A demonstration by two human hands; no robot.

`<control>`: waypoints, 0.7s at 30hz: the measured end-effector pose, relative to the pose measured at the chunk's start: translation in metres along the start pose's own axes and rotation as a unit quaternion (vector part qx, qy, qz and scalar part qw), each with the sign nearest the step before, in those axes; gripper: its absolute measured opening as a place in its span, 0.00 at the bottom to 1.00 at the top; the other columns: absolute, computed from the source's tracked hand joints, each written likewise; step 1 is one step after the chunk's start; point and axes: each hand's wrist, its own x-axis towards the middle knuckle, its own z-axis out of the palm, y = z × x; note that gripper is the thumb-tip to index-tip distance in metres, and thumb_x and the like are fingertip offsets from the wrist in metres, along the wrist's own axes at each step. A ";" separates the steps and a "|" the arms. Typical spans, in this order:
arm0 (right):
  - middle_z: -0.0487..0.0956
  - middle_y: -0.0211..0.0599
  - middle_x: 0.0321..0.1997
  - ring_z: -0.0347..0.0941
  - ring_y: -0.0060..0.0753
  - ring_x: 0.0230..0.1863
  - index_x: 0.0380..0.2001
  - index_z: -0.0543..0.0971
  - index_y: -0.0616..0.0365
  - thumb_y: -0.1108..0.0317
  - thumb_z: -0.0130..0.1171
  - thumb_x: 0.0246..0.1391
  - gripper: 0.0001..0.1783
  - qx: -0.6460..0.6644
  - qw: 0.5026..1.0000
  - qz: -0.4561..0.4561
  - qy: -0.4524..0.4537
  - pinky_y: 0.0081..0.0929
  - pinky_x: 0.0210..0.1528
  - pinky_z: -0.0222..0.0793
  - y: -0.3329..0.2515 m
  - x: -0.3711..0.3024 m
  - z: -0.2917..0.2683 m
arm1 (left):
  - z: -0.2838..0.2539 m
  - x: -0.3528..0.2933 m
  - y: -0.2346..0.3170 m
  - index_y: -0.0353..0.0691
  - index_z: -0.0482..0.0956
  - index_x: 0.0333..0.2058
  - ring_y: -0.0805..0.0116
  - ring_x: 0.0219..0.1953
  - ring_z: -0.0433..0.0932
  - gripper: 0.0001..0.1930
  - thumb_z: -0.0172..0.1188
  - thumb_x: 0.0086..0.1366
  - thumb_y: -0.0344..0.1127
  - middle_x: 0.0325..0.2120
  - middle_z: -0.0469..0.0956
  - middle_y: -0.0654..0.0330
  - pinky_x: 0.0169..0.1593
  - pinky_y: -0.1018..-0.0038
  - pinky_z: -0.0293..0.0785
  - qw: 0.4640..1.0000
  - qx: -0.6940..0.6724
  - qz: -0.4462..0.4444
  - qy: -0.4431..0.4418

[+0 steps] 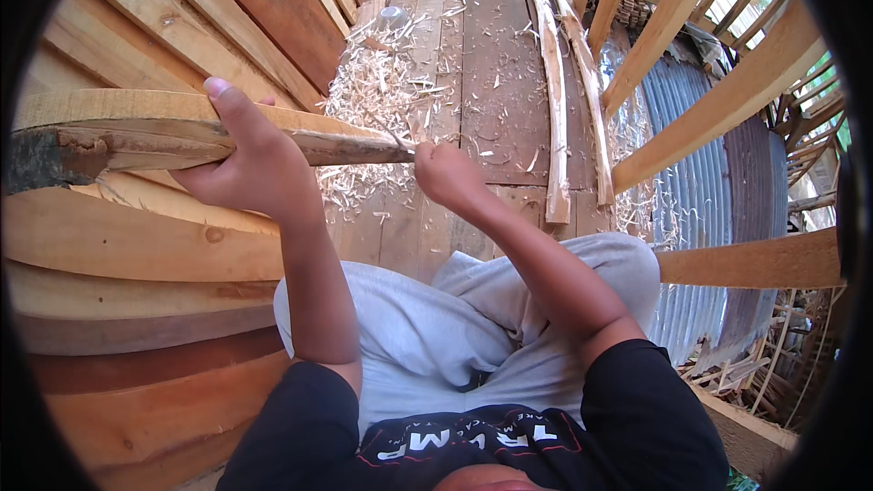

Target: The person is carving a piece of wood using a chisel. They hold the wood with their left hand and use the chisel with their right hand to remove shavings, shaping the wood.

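A long piece of wood (164, 141) with a pale sawn top and rough, dark bark-like patches at its left end lies across in front of me. My left hand (259, 155) is closed around its middle, thumb over the top edge. To the right the wood narrows, and its tip meets my right hand (446, 177). That hand is a closed fist, and what is in it is mostly hidden. A thin, dark sliver-like edge (394, 137) shows just beside the fist, too small to name for sure. Pale curled wood shavings (364, 82) lie heaped beyond the wood.
I sit cross-legged on a plank floor (496, 73). A small shiny round container (392, 17) sits among the shavings. Two long peeled poles (553, 100) lie to the right. Stacked boards (136, 227) line the left; slanted posts (718, 118) and corrugated metal sheets (677, 127) are right.
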 end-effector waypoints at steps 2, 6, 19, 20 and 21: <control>0.77 0.67 0.41 0.74 0.67 0.45 0.37 0.79 0.69 0.59 0.37 0.60 0.25 -0.031 0.999 -0.014 -0.012 0.51 0.50 0.68 -0.006 -0.001 -0.003 | 0.004 -0.002 0.002 0.23 0.57 0.56 0.68 0.33 0.78 0.30 0.62 0.63 0.33 0.42 0.74 0.47 0.32 0.78 0.80 1.000 -0.023 0.005 0.011; 0.78 0.62 0.43 0.75 0.65 0.46 0.40 0.79 0.67 0.60 0.38 0.60 0.24 -0.106 0.994 0.007 0.017 0.52 0.51 0.69 0.068 0.027 0.010 | 0.007 -0.003 0.003 0.23 0.59 0.54 0.70 0.32 0.78 0.28 0.62 0.63 0.34 0.40 0.75 0.48 0.31 0.79 0.80 0.999 -0.032 -0.018 0.010; 0.78 0.65 0.39 0.74 0.65 0.45 0.36 0.78 0.71 0.56 0.33 0.60 0.29 0.049 0.998 0.011 0.023 0.53 0.52 0.67 0.038 0.025 0.018 | 0.010 -0.004 0.003 0.23 0.59 0.54 0.70 0.27 0.76 0.28 0.62 0.64 0.34 0.37 0.76 0.48 0.29 0.80 0.77 0.999 -0.020 0.019 0.033; 0.78 0.65 0.39 0.74 0.65 0.45 0.36 0.78 0.71 0.57 0.33 0.60 0.29 0.041 0.999 0.011 0.030 0.53 0.52 0.67 0.037 0.026 0.019 | 0.008 -0.002 -0.001 0.23 0.59 0.54 0.70 0.27 0.76 0.28 0.62 0.64 0.34 0.37 0.76 0.48 0.29 0.80 0.77 0.999 -0.018 0.021 0.031; 0.78 0.64 0.39 0.75 0.65 0.45 0.36 0.78 0.71 0.57 0.33 0.60 0.29 0.033 0.999 0.012 0.037 0.53 0.52 0.67 0.035 0.026 0.019 | 0.007 0.000 -0.003 0.23 0.59 0.54 0.70 0.27 0.76 0.28 0.62 0.64 0.33 0.37 0.76 0.48 0.29 0.80 0.77 0.999 -0.016 0.024 0.029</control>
